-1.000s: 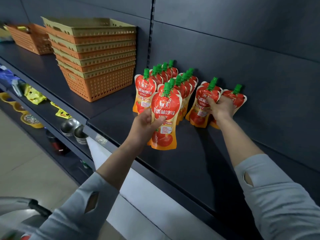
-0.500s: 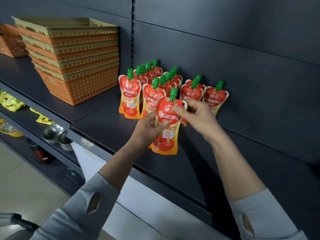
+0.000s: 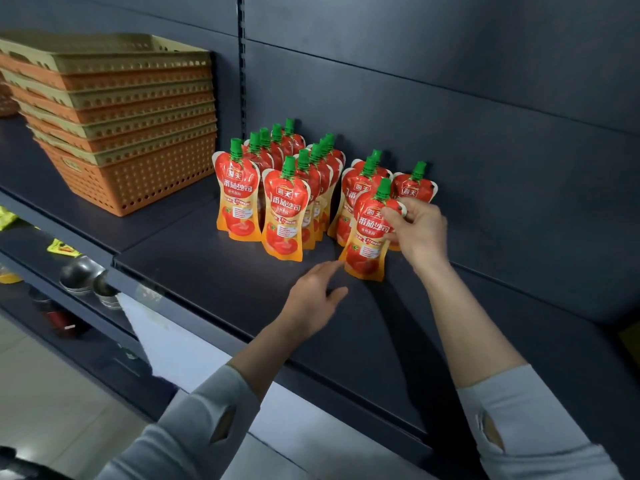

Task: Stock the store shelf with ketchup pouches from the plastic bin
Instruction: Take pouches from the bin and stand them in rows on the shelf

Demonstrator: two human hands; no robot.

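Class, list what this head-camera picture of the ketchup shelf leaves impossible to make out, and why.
1. Rear pouches, head view: front pouches hide all but their green caps.
2. Held pouch, head view: the right hand covers its right edge.
3. Stacked baskets, head view: cut off by the left edge.
4. Lower-shelf metal bowls, head view: blurred.

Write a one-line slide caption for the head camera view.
Right hand holds a ketchup pouch upright on the dark shelf beside the stocked pouches; left hand open nearby.
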